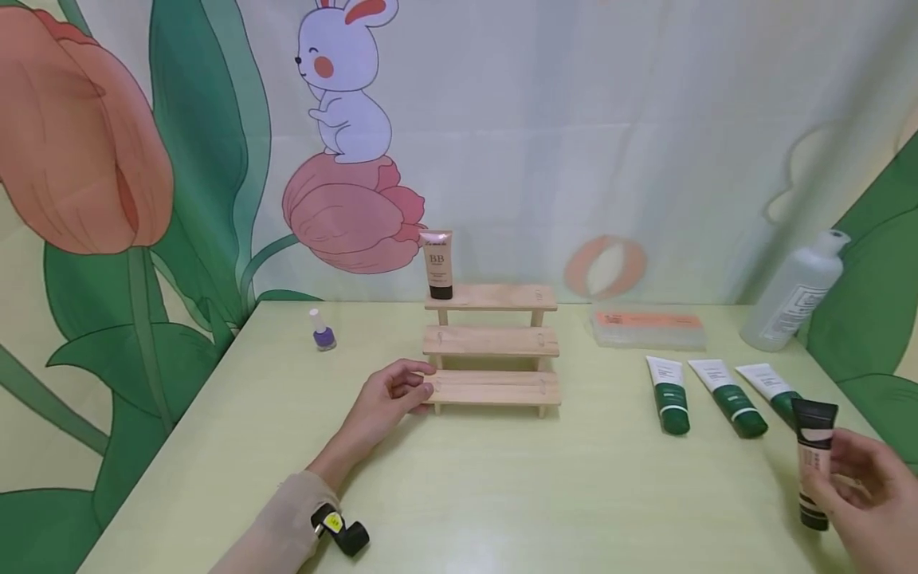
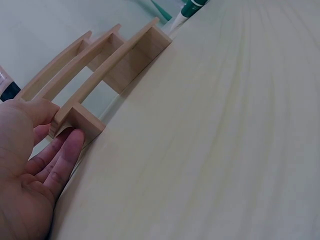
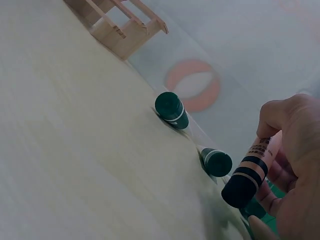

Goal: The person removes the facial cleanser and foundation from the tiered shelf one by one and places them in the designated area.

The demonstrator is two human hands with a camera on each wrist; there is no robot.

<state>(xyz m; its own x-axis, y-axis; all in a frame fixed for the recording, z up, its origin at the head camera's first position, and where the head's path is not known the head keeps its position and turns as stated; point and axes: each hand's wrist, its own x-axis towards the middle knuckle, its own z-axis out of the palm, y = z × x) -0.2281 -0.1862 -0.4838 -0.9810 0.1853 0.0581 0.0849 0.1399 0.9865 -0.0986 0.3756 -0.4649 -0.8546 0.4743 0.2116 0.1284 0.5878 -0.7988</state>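
Note:
A three-step wooden display stand (image 1: pixel 495 388) sits in the middle of the table. My left hand (image 1: pixel 390 396) grips the left end of its lowest step; in the left wrist view the thumb is above the step and fingers (image 2: pixel 69 155) reach under its end. At the right, my right hand (image 1: pixel 871 498) holds a beige cosmetic tube (image 1: pixel 815 458) with black ends, upright in the head view, between thumb and fingers. Its black cap (image 3: pixel 240 191) points down. On the top step's left end stands a BB cream tube (image 1: pixel 439 267), black cap down.
Three green-and-white tubes (image 1: pixel 670 395) lie beside the right hand, the rightmost partly hidden. Behind them are a flat clear box (image 1: pixel 649 328) and a leaning, whitish bottle (image 1: pixel 792 295). Purple nail polish (image 1: pixel 323 335) stands at left. A printed curtain (image 1: pixel 502 159) hangs behind the table.

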